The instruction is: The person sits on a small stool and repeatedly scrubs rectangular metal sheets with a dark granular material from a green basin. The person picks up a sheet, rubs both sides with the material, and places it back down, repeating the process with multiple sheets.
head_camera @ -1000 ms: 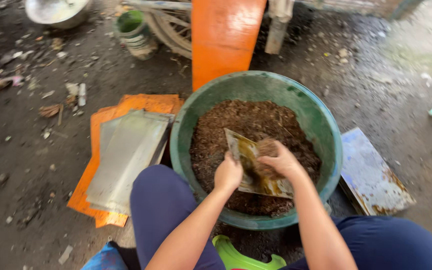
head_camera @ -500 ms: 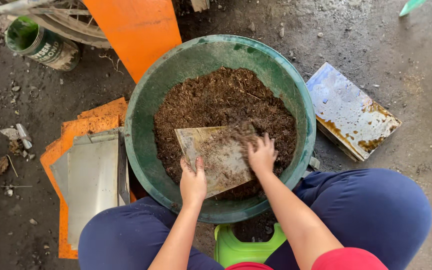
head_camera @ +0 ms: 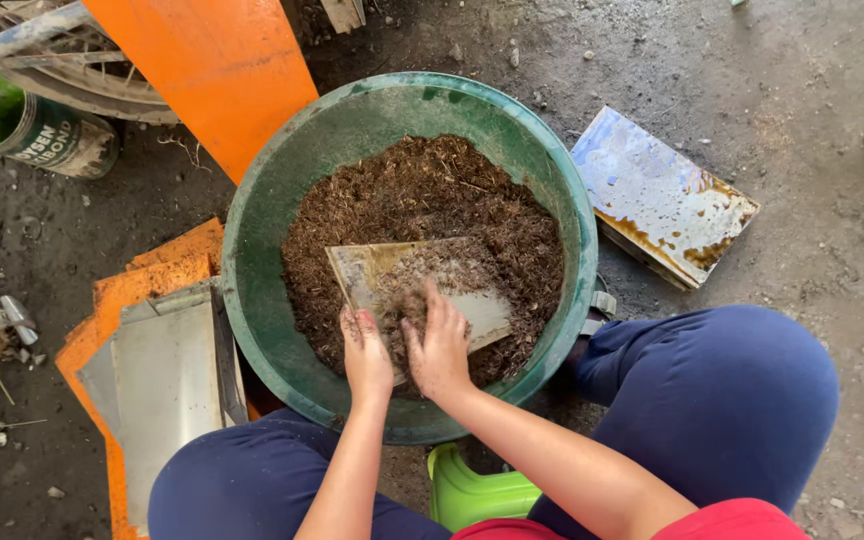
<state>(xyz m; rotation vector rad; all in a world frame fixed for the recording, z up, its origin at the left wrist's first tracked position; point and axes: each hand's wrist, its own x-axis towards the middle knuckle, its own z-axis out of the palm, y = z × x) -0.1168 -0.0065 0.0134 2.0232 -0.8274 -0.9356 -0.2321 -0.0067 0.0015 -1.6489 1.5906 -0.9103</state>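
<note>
A large green basin point(head_camera: 282, 190) sits on the ground between my knees, filled with brown fibrous material point(head_camera: 422, 190). A flat square metal plate point(head_camera: 367, 270) lies on that material, partly dusted with it. My left hand point(head_camera: 365, 352) grips the plate's near edge. Beside it, my right hand point(head_camera: 439, 345) rests fingers-down on the plate, pressing into a small heap of the brown fibre.
An orange panel point(head_camera: 212, 70) leans behind the basin. To the left lies a grey metal sheet point(head_camera: 157, 375) on orange boards. A stained tile point(head_camera: 657, 195) lies at the right, a green can point(head_camera: 37, 130) at the far left, and a green stool point(head_camera: 472, 490) is under me.
The view has shifted so the basin sits more central. Both hands have drawn closer together at the plate's near edge, and more brown fibre lies on the plate.
</note>
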